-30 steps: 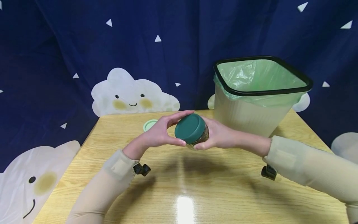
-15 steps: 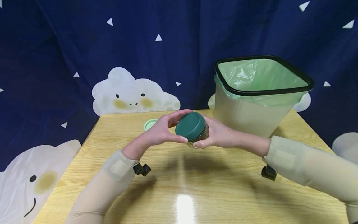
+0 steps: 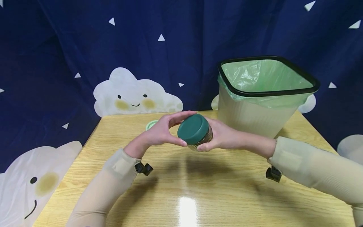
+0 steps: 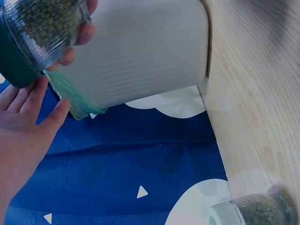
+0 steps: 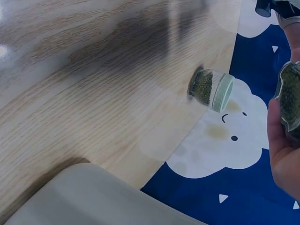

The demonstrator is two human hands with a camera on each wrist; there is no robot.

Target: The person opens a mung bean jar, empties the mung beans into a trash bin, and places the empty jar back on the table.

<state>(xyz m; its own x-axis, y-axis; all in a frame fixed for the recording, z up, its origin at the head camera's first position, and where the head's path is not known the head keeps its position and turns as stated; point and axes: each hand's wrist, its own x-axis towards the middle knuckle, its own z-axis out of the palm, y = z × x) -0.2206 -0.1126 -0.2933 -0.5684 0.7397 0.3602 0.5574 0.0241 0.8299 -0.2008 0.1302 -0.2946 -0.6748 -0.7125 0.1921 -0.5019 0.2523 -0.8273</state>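
Note:
A glass jar [image 4: 49, 26] full of small green beans is held tilted above the table, its dark green lid [image 3: 193, 128] towards the head camera. My right hand [image 3: 225, 135] grips the ribbed glass body from the right, thumb below and the other fingers mostly hidden behind. From the other side my left hand [image 3: 160, 130] spans the lid, with the thumb at its lower edge and fingertips at its upper edge. In the left wrist view those fingers lie along the lid's side. The right wrist view shows only the jar's base end.
A second glass jar [image 5: 204, 88] of green beans, with a pale green lid [image 3: 151, 125], stands at the table's back, partly behind my left hand. At the back right is a white bin [image 3: 249, 116] with a black rim and a green liner. A blue curtain [image 3: 184, 56] hangs behind.
The left thumb slides a little along the lid's lower edge and back, while the left hand shifts slightly. The right hand keeps its grip and the jar stays nearly in place.

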